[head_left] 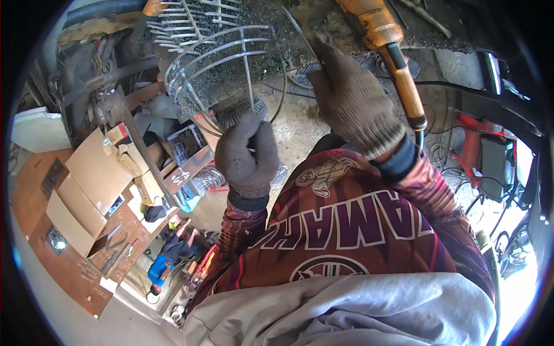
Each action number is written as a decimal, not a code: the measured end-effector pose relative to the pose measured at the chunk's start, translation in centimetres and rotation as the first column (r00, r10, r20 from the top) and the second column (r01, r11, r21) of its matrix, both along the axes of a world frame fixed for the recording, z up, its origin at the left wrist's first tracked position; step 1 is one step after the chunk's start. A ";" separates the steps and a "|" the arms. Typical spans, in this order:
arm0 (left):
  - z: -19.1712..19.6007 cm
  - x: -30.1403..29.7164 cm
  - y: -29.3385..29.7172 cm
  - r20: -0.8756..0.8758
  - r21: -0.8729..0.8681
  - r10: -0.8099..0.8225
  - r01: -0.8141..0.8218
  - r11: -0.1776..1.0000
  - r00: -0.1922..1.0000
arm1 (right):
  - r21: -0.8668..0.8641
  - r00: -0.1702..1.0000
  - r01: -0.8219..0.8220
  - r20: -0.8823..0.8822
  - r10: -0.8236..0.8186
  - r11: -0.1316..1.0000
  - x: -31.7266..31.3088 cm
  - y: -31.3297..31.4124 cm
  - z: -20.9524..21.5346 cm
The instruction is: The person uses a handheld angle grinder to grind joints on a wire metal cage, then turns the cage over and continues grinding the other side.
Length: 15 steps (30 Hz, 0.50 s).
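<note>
Your left hand [248,151], in a brown knitted glove, sits near the middle of the scene with its fingers closed together around the near end of the wire cage [246,63], a curved frame of bare metal rods. The cage spreads away from that hand over the dark, gritty bench [265,12], its bent hoops crossed by a straight rod that runs back toward your glove. Your right hand [352,98], gloved alike and a little blurred, is raised to the right of the cage, apart from it; its fingers are clamped on a thin rod [300,32] that slants toward the far left, though you cannot tell how each finger lies. Just beyond the cage, at the far left of the bench, is a metal grate [192,20] with many short bars. To the right of your right hand is an orange power tool [384,32], its long handle pointing toward you. Coiled wire [239,111] shows below the cage. On your left, opened cardboard [101,167] lies on a brown table [29,202], and nearer, past your left sleeve, is a person in blue [163,265].
</note>
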<state>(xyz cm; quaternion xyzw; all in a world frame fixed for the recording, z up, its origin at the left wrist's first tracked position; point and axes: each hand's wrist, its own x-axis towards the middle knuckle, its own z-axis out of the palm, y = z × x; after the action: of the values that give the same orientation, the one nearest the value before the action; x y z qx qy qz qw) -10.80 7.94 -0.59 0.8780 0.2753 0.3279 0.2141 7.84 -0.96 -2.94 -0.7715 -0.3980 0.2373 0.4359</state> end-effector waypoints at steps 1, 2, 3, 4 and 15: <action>0.3 0.8 -0.4 0.013 0.048 -0.037 0.036 0.998 0.999 | -0.021 0.996 0.017 0.086 -0.015 1.000 0.6 1.2 0.2; 1.4 1.4 -1.1 -0.093 -0.175 -0.046 0.029 0.984 0.995 | -0.041 0.985 0.037 0.172 -0.029 0.998 1.4 2.5 0.6; 0.7 1.9 -1.4 -0.061 -0.189 -0.049 0.037 0.981 0.997 | -0.061 0.966 0.054 0.257 -0.036 0.997 2.0 3.5 0.6; 0.7 2.4 -2.0 -0.079 -0.204 -0.061 0.044 0.978 0.995 | 0.016 0.937 0.037 0.347 -0.040 0.999 2.4 4.1 0.6; -0.4 4.4 -3.9 -0.012 -0.499 -0.261 0.221 0.838 0.965 | -0.345 0.909 0.028 -0.381 -0.167 0.938 6.5 -8.4 1.9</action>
<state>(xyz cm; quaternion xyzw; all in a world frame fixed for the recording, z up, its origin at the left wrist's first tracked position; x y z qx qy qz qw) -6.39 4.00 -0.99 0.8340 0.2454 0.1820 0.4594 14.39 -9.31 -1.02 -0.7872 -0.2138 0.4327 0.3840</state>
